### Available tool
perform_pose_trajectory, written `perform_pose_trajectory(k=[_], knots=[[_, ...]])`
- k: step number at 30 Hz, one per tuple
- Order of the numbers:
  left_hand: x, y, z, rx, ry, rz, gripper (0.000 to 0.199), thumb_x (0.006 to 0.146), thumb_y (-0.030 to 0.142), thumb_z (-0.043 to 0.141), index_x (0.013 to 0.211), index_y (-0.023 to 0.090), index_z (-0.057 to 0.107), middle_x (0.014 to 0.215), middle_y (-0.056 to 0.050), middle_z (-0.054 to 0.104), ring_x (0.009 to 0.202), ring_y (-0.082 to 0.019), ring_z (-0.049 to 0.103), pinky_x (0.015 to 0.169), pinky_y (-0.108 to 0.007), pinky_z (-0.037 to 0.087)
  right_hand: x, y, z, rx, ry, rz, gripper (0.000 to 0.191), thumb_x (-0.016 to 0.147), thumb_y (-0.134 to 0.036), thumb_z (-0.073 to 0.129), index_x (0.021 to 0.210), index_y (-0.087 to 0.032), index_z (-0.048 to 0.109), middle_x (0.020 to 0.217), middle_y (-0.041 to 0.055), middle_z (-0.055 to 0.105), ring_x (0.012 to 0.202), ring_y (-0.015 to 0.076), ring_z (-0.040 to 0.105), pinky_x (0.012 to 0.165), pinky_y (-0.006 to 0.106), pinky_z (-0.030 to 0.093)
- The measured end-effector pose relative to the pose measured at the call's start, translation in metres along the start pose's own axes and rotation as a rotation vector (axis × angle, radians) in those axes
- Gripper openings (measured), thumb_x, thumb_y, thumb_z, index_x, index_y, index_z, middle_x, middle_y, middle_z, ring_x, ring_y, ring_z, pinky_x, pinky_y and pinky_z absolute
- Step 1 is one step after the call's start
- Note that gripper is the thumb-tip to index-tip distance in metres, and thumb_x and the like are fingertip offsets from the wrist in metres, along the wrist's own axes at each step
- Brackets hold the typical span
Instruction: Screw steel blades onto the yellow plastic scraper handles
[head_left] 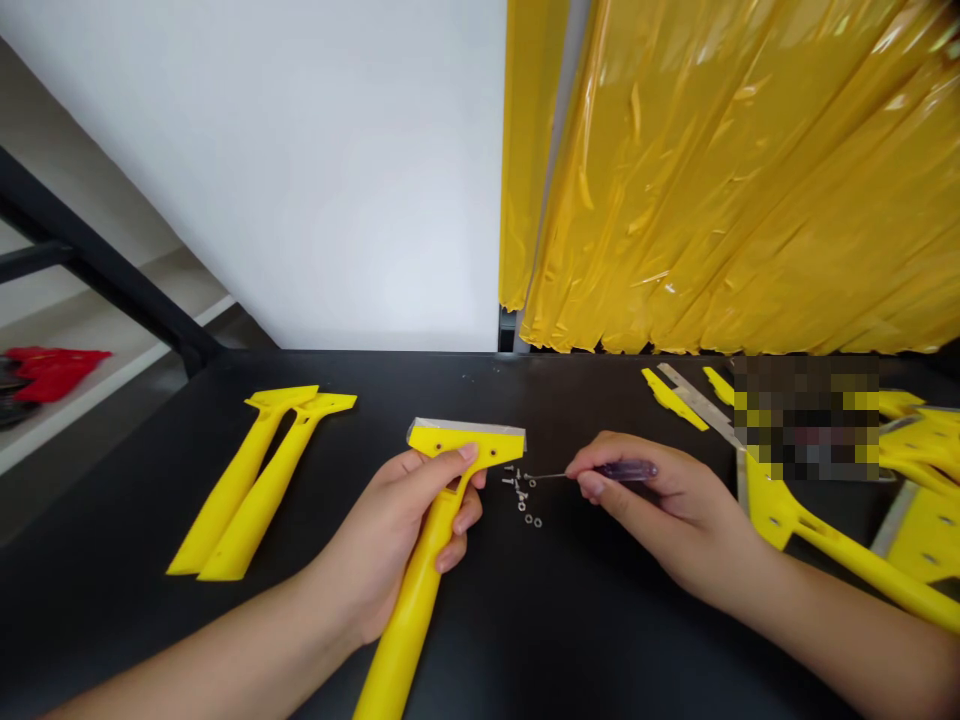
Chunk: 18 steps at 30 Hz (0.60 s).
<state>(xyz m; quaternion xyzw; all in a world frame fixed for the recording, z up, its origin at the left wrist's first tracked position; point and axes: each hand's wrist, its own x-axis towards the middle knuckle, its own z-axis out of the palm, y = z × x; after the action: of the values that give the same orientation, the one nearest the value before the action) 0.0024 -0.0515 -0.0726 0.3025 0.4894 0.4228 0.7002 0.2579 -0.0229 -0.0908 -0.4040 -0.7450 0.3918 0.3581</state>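
My left hand (420,520) is closed around the neck of a yellow scraper (409,620), its thumb pressed on the yellow head plate. A metal blade edge shows along the top of that head, and two dark screw holes sit in the plate. In my right hand (660,500) is a small screwdriver (628,470) with a purple translucent handle, pinched between thumb and fingers. Its thin shaft points left, the tip at a small pile of screws and nuts (521,505) on the black table (525,640).
Two yellow scraper handles (262,490) lie side by side at the left. On the right are yellow clamp plates (675,400), a metal blade (697,403) and several scrapers (855,555), partly behind a pixelated patch. A white panel (337,180) and yellow plastic sheeting (735,180) stand behind the table.
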Motion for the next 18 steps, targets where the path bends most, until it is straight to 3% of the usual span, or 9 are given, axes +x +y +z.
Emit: perform_pose_trajectory(k=[18], knots=[[0.0013, -0.0008, -0.0008, 0.017, -0.006, -0.006, 0.034, 0.098, 0.045, 0.069, 0.082, 0.015, 0.066, 0.057, 0.001, 0.054, 0.042, -0.007, 0.043, 0.041, -0.017, 0.034, -0.0017, -0.0011, -0.0041, -0.029, 0.097, -0.088, 0.008, 0.102, -0.029, 0.066, 0.103, -0.026, 0.074, 0.089, 0.0004, 0.068, 0.077, 0.0141, 0.063, 0.071, 0.025, 0.052]])
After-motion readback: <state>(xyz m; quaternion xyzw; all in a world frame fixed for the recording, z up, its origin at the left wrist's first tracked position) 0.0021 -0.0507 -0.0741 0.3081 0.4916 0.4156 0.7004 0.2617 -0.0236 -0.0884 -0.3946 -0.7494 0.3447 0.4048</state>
